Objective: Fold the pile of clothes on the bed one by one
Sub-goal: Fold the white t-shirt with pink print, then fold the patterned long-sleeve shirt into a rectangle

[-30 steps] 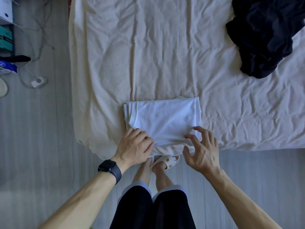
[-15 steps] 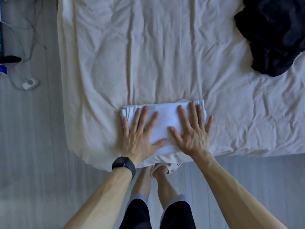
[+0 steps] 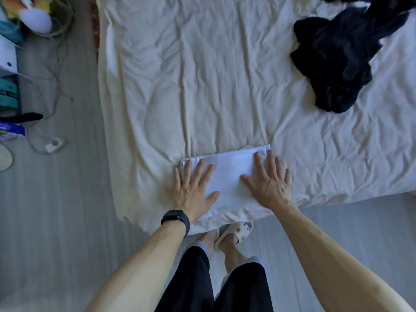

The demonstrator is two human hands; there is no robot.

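A folded white garment [image 3: 228, 172] lies on the bed [image 3: 202, 86] near its front edge. My left hand [image 3: 193, 190], with a dark watch on the wrist, rests flat on the garment's left end, fingers spread. On its right end my right hand [image 3: 269, 183] presses flat, fingers apart too. Neither hand grips anything. A crumpled heap of dark clothes [image 3: 337, 61] sits at the bed's far right.
The bed is covered with a wrinkled cream sheet. Grey floor lies to the left, with cables and a white charger [image 3: 54, 144], boxes and bags along the left edge. My legs and a slipper [image 3: 236, 230] stand at the bed's front edge.
Both hands went from the garment's near edge to lying flat on top; the garment now looks narrower, folded over. Since half a second ago the hands have slid slightly apart.
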